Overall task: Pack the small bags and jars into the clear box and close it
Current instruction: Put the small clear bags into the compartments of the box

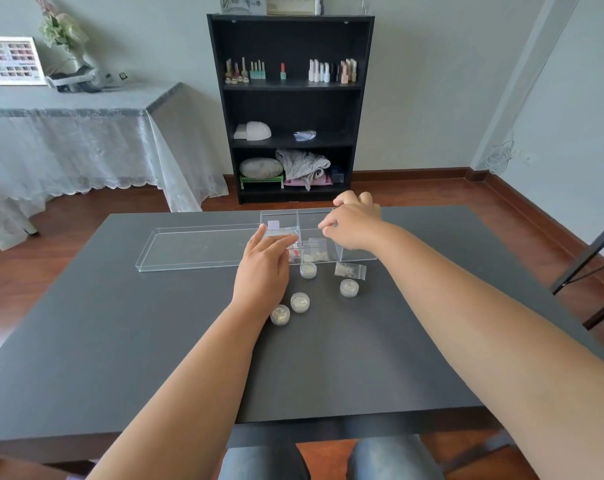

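Observation:
The clear box (314,213) with dividers stands open at the table's far middle. Its flat clear lid (196,247) lies on the table to its left. My left hand (264,268) holds a small clear bag (281,232) with a white tab over the box's left compartment. My right hand (354,225) hovers over the box's right side, fingers curled, with nothing visible in it. Small bags (316,255) lie inside the near compartments. Another small bag (350,270) lies on the table just in front of the box. Several round clear jars (300,302) stand in front of the box.
The dark grey table (120,341) carries everything. A black shelf unit (290,109) with bottles stands behind it, and a cloth-covered side table (68,133) at the left. A dark chair frame (591,265) is at the right edge.

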Demonstrator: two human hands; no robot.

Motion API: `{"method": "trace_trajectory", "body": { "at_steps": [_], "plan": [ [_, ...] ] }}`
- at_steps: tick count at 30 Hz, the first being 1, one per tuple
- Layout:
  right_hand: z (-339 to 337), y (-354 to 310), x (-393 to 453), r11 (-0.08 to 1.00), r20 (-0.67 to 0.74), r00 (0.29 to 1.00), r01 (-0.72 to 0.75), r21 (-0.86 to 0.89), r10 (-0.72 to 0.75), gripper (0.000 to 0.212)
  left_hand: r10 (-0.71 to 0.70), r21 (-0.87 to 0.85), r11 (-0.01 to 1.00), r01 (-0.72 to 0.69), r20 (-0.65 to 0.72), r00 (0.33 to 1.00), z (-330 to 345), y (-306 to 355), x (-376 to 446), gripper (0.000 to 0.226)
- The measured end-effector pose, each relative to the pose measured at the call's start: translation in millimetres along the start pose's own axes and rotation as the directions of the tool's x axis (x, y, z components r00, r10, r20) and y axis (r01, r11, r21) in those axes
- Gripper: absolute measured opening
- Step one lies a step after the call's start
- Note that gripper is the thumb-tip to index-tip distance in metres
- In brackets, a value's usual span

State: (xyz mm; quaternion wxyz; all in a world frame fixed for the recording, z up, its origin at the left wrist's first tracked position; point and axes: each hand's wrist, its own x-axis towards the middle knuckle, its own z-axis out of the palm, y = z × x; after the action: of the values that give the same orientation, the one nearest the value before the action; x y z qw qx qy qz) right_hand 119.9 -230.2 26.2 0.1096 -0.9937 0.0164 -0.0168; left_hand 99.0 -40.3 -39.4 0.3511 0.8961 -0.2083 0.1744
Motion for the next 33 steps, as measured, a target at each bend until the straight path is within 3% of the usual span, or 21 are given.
{"method": "trace_trajectory", "body": {
  "at_steps": [3, 5, 7, 13, 23, 26, 28, 33],
  "plan": [
    [0, 13, -16, 0.988, -0.197, 0.980, 0.033, 0.153, -0.002, 0.025, -0.003, 0.001, 1.000, 0.003, 0.007, 1.000, 0, -1, 0, 0.034],
    [5, 25, -37, 0.945, -0.392, 0.920, 0.126, 0.301, 0.002, 0.018, 0.001, -0.006, 1.000, -0.001, 0.005, 1.000, 0, -2, 1, 0.034],
    [14, 38, -63, 0.896, -0.456, 0.890, 0.181, 0.405, 0.026, 0.019, 0.005, -0.024, 1.000, -0.005, -0.005, 1.000, 0, -3, 2, 0.034],
    [44, 59, -94, 0.919, -0.208, 0.977, 0.034, 0.392, 0.052, 0.015, 0.007, -0.044, 0.999, -0.007, -0.007, 1.000, 2, -4, 4, 0.035],
    [37, 62, -95, 0.913, -0.170, 0.969, -0.098, 0.396, 0.178, 0.014, 0.001, -0.052, 0.999, -0.001, 0.000, 1.000, 2, -7, 4, 0.034],
    [26, 65, -95, 0.889, 0.006, 0.969, -0.229, 0.397, 0.247, 0.041, -0.001, -0.048, 0.999, 0.000, -0.001, 1.000, 2, -8, 5, 0.035],
    [17, 67, -96, 0.877, 0.090, 0.955, -0.296, 0.378, 0.284, 0.045, 0.004, -0.050, 0.999, -0.004, 0.000, 1.000, 2, -8, 5, 0.035],
    [8, 72, -97, 0.824, 0.205, 0.931, -0.364, 0.434, 0.303, 0.014, 0.006, -0.055, 0.998, -0.006, 0.001, 1.000, 2, -9, 5, 0.034]
  ]
}}
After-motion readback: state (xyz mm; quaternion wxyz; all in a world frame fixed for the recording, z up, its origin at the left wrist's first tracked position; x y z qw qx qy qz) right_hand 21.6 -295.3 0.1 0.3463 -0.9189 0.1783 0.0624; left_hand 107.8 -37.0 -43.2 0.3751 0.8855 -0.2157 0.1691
